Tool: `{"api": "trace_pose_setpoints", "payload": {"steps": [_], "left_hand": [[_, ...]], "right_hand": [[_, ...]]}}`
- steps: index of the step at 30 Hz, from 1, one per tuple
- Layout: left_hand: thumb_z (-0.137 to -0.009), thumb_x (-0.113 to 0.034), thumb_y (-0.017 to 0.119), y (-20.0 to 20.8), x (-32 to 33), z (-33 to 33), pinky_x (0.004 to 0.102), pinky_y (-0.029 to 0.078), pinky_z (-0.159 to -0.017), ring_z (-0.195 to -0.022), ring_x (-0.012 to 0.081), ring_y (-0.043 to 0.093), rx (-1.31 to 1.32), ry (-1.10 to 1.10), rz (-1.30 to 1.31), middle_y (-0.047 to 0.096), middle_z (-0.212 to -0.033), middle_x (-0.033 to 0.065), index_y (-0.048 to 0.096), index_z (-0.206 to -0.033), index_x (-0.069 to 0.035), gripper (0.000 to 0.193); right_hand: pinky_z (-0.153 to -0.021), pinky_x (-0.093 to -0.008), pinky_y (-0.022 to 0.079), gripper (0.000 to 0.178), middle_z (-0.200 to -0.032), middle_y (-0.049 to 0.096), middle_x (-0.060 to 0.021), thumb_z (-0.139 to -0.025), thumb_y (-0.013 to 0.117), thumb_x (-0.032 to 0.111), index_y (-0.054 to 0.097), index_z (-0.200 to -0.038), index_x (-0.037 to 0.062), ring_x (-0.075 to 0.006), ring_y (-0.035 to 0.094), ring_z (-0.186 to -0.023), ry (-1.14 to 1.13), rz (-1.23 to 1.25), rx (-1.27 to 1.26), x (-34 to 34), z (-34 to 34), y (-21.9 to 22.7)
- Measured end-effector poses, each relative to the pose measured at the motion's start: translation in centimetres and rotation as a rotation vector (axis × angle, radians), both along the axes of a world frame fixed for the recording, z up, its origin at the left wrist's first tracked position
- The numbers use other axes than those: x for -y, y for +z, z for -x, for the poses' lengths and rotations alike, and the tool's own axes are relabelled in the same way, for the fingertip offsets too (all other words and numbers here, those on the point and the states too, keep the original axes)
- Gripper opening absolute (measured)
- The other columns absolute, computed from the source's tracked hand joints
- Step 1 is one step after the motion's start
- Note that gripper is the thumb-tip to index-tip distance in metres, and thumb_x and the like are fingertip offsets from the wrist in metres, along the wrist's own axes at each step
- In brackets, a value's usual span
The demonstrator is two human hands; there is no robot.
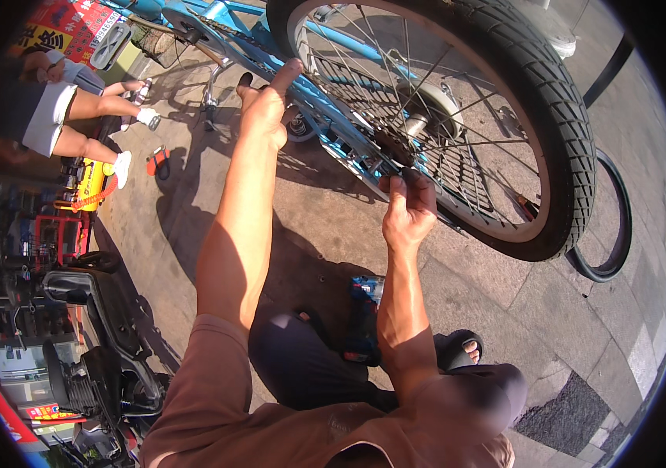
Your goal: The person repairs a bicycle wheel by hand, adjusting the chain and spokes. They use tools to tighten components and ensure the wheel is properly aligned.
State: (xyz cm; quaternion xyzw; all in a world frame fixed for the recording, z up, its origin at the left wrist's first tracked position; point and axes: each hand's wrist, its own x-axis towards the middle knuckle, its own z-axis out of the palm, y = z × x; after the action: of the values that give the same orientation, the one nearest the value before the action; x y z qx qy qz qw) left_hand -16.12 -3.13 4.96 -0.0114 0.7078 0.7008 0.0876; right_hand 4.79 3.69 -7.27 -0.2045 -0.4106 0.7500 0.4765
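Note:
A blue bicycle frame [325,113] stretches across the upper middle, with its spoked wheel and black tyre [579,132] at the right. My left hand [265,109] is at the frame's near side, thumb stretched over a tube and fingers spread away from it; nothing shows between them. At the wheel's hub, beside the dark sprocket [394,147], my right hand [411,207] has its fingertips pinched together near the frame end. Whatever they hold is too small and shaded to make out. A black wire basket [462,168] shows behind the spokes.
A blue and black power tool [366,288] sits on the pavement between my forearms. A black rubber loop [621,226] lies beyond the tyre. At the left are a person in white shorts [43,125], a red and black item [158,162], a yellow machine [91,183] and a parked motor scooter [99,312].

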Motion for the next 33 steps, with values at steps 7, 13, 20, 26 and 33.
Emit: {"api": "trace_pose_setpoints", "payload": {"steps": [7, 13, 20, 26, 33], "left_hand": [[-0.074, -0.020, 0.080, 0.5, 0.4, -3.4, 0.0466, 0.032, -0.107, -0.126, 0.0384, 0.040, -1.106, 0.160, 0.429, 0.037, -0.137, 0.0271, 0.042, -0.131, 0.005, 0.073], [-0.078, -0.017, 0.071, 1.1, 1.8, -4.9, 0.0502, 0.029, -0.108, -0.119, 0.0363, 0.046, -1.441, -0.196, 0.737, 0.057, -0.122, 0.0168, 0.066, -0.107, -0.005, 0.032], [-0.078, -0.023, 0.072, 1.3, 1.8, -5.4, 0.0545, 0.034, -0.100, -0.126, 0.0401, 0.039, -1.424, -0.182, 0.906, 0.053, -0.133, 0.0089, 0.067, -0.113, -0.010, 0.038], [-0.077, -0.023, 0.072, 1.1, 1.9, -5.4, 0.0543, 0.034, -0.100, -0.127, 0.0404, 0.039, -1.414, -0.185, 0.876, 0.052, -0.134, 0.0098, 0.065, -0.115, -0.011, 0.040], [-0.079, -0.016, 0.070, 1.1, 2.0, -5.4, 0.0443, 0.036, -0.102, -0.120, 0.0346, 0.047, -1.432, -0.222, 0.879, 0.052, -0.134, 0.0134, 0.062, -0.120, -0.007, 0.043]], "right_hand": [[-0.071, -0.0250, 0.053, 0.016, -0.087, 0.068, -0.0098, -0.091, 0.063, 0.001, 0.056, -0.104, -0.0060, -0.0132, 0.065, -0.077, 0.032, 0.047, 0.011, 0.2, -0.1, -0.1], [-0.079, -0.0288, 0.057, 0.018, -0.098, 0.066, -0.0121, -0.091, 0.062, -0.001, 0.054, -0.107, -0.0062, -0.0156, 0.066, -0.085, 0.014, 0.045, -0.026, 0.3, 0.2, -0.7], [-0.073, -0.0275, 0.057, 0.017, -0.095, 0.066, -0.0127, -0.092, 0.061, 0.000, 0.054, -0.106, -0.0061, -0.0161, 0.067, -0.080, -0.011, -0.001, -0.003, 0.4, 0.2, -0.6], [-0.072, -0.0273, 0.057, 0.018, -0.094, 0.067, -0.0128, -0.091, 0.063, 0.001, 0.054, -0.105, -0.0067, -0.0168, 0.067, -0.079, -0.007, 0.025, 0.005, 0.3, 0.2, -0.6], [-0.076, -0.0290, 0.058, 0.018, -0.095, 0.067, -0.0127, -0.092, 0.062, 0.002, 0.053, -0.106, -0.0061, -0.0159, 0.067, -0.082, 0.015, 0.033, -0.070, 0.4, 0.3, -0.8]]}}
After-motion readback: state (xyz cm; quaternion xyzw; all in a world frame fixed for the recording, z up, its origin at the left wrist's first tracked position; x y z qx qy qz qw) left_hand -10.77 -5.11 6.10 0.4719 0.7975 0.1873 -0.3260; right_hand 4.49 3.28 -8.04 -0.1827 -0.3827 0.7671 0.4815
